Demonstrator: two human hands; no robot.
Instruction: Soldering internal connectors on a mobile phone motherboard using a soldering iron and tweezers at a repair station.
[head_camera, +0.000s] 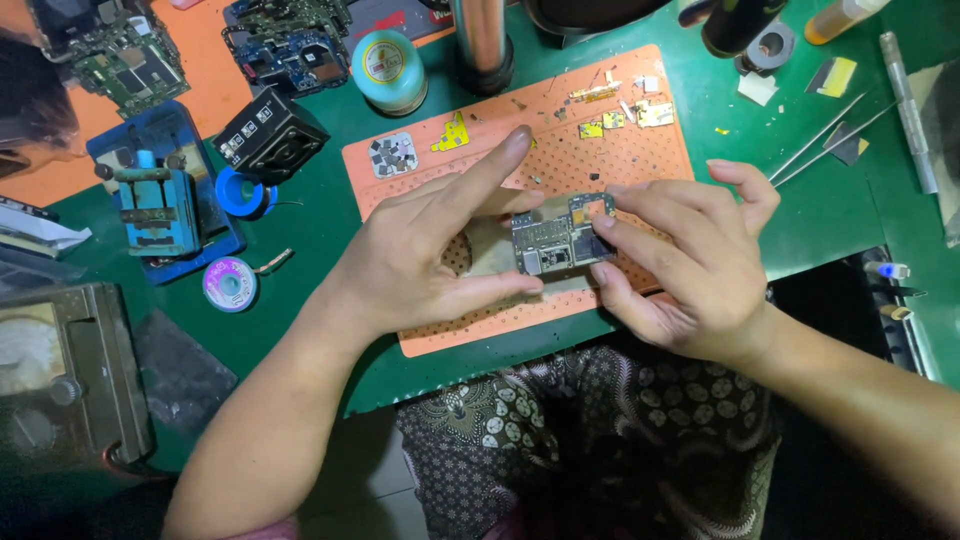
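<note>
Both hands meet over a perforated orange rubber work mat (560, 165) that lies on the green-topped counter (820, 215). Between them sits a small grey phone circuit board with metal shields and a notched upper corner (562, 240), held just above the mat's near half. The left hand (440, 250) pinches the board's left edge: its thumb runs along the lower edge, its fingers spread wide, and the forefinger points up and away toward the far side of the mat. The right hand (690, 265) grips the board's right edge, with curled fingertips on the top face and the thumb below.

Small yellow-taped metal shield pieces (625, 115) lie scattered at the mat's far edge, and a square cluster of tiny grey chips (393, 155) sits near its far left corner. To the left stand a blue metal board-holding fixture (160, 205), a black boxy camera-module block (270, 135), a round teal tin of paste (388, 68) and a small pink spool of solder wick (229, 284). Thin steel tweezers (820, 140) lie to the right.
</note>
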